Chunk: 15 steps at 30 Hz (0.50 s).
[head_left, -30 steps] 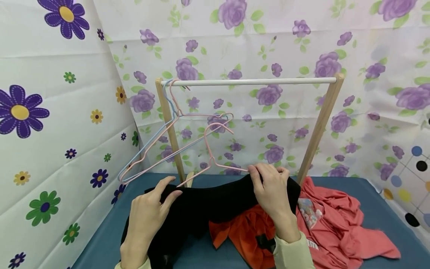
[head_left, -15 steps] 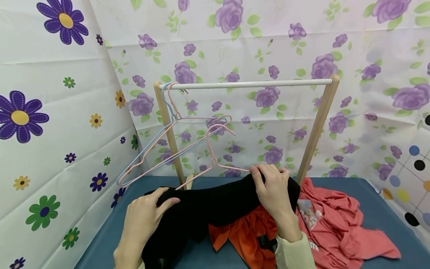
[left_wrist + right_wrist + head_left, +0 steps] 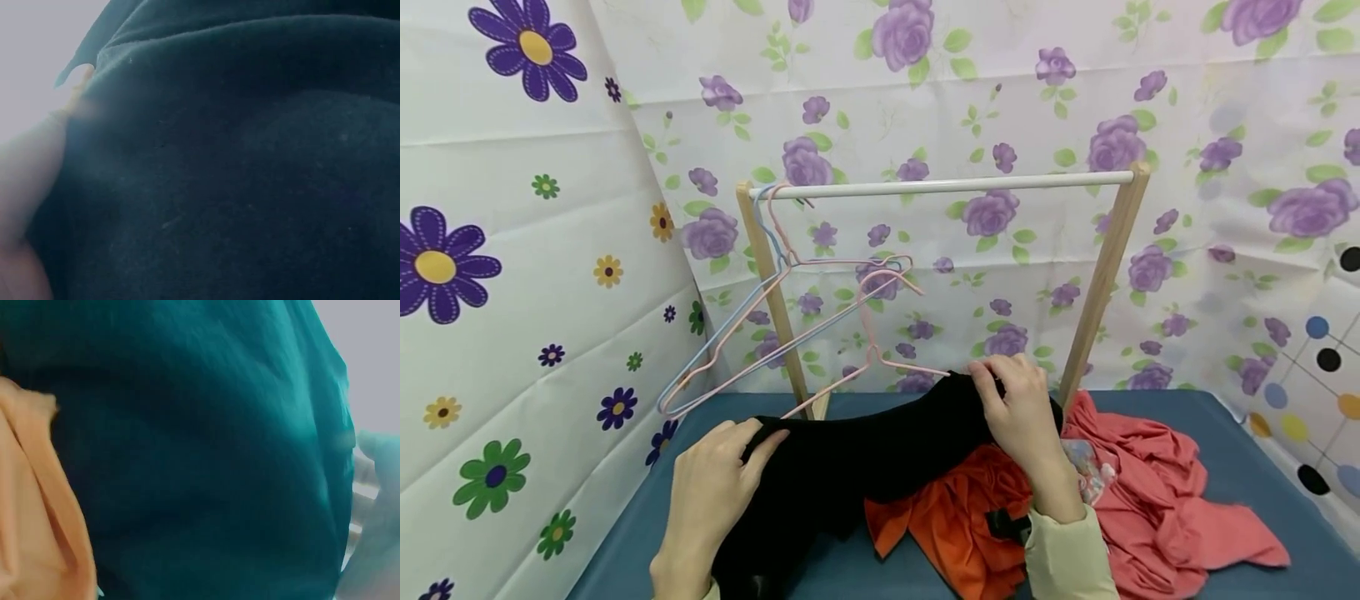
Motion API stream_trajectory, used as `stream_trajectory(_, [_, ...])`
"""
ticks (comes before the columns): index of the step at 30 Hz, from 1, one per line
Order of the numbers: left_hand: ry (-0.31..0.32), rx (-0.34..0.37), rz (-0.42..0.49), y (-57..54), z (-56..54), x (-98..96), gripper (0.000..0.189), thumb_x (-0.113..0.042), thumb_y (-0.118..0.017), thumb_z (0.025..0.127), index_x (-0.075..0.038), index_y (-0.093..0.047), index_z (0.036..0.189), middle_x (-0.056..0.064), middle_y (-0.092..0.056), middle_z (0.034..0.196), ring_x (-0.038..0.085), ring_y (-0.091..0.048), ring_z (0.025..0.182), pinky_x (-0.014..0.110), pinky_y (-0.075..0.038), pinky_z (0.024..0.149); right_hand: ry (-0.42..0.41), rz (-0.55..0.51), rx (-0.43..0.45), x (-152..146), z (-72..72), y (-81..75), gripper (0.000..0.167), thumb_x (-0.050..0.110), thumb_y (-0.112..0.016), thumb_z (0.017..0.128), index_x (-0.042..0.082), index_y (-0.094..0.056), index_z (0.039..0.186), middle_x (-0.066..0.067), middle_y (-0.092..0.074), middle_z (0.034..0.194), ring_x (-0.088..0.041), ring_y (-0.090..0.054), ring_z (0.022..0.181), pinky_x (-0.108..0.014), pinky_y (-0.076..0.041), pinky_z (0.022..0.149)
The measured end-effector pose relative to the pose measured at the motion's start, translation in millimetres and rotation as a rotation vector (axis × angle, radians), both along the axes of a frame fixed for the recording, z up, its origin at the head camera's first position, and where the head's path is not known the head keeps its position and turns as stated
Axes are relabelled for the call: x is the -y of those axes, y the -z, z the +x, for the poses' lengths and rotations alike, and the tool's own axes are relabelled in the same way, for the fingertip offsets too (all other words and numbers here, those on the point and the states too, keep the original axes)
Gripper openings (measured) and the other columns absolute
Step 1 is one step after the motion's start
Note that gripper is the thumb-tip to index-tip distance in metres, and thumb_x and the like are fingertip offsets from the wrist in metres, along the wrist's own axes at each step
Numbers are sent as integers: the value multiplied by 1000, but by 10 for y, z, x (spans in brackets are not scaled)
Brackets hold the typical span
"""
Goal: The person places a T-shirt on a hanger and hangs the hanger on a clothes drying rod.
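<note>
A black garment [image 3: 865, 450] is spread between the two hands, with a pink hanger [image 3: 874, 357] partly inside it. The hanger's hook and upper arms rise above the cloth; its lower part is hidden. At the garment's left upper edge, my left hand [image 3: 711, 483] pinches the cloth between thumb and fingers. My right hand [image 3: 1018, 412] grips the cloth at the right end, past where the hanger's arm enters. In the left wrist view the dark cloth [image 3: 219, 169] fills most of the frame beside the thumb [image 3: 78, 81]. The right wrist view shows the same cloth [image 3: 200, 456], tinted teal.
A rack with a white rail [image 3: 940, 185] and wooden posts stands behind. A blue hanger [image 3: 711, 337] and another pink hanger [image 3: 741, 321] hang at its left end. An orange garment [image 3: 955, 521] and a coral garment [image 3: 1172, 492] lie on the blue surface [image 3: 617, 550].
The right hand has shifted slightly right along the cloth, leaving the pink hanger's right arm end apart from its fingers. The left hand has moved slightly left and down, still pinching the garment.
</note>
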<state>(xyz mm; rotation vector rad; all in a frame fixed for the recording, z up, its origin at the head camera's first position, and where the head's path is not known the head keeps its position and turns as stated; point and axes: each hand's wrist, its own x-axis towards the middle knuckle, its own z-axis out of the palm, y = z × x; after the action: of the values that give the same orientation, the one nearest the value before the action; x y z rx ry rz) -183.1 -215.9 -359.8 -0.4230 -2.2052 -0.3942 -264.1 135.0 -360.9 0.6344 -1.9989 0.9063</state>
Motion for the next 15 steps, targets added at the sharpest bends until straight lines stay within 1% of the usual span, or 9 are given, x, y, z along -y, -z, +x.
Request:
stream_trajectory(2, [-8, -11, 3, 2, 10, 28, 29, -24, -81, 81, -24, -55, 67, -15, -27, 57, 0, -24, 50, 21, -22, 42, -2, -34, -12, -64, -41, -11, 15, 11, -60, 98, 9, -67, 85, -4, -65, 83, -23, -53, 80, -43, -36, 79])
stream_trajectory(5, [-22, -28, 12, 7, 17, 72, 33, -24, -82, 80, -24, -52, 66, -14, -26, 58, 0, -22, 49, 22, -21, 41, 33, -115, -38, -187, -116, -30, 17, 9, -60, 98, 5, -66, 83, -8, -62, 84, -25, -54, 83, -39, -38, 76])
stream_trajectory(8, [-34, -45, 22, 13, 20, 107, 36, -23, -82, 79, -24, -49, 64, -14, -25, 57, 0, -21, 49, 22, -20, 41, 113, -226, -68, -346, -187, -43, 16, 8, -60, 97, -1, -66, 85, -14, -57, 87, -26, -52, 84, -37, -37, 76])
stream_trajectory(11, [-40, -59, 27, 19, 13, 124, 41, -24, -82, 79, -23, -44, 63, -13, -24, 57, 0, -20, 48, 23, -20, 41, 232, -360, -82, -523, -239, -34, 16, 9, -60, 96, -6, -65, 91, -18, -52, 93, -25, -49, 86, -33, -36, 77])
stream_trajectory(13, [-46, -67, 30, 16, 5, 127, 42, -23, -81, 80, -23, -43, 63, -12, -24, 57, 1, -20, 47, 23, -20, 41, 295, -451, -57, -637, -260, -14, 19, 12, -59, 97, -7, -63, 95, -11, -48, 96, -21, -46, 87, -30, -35, 76])
stream_trajectory(15, [-57, -77, 30, 7, -4, 127, 42, -24, -81, 80, -22, -43, 63, -11, -24, 57, 1, -19, 47, 23, -19, 41, 333, -535, -3, -743, -282, 17, 23, 17, -59, 97, -6, -60, 101, -2, -43, 101, -15, -43, 91, -27, -34, 76])
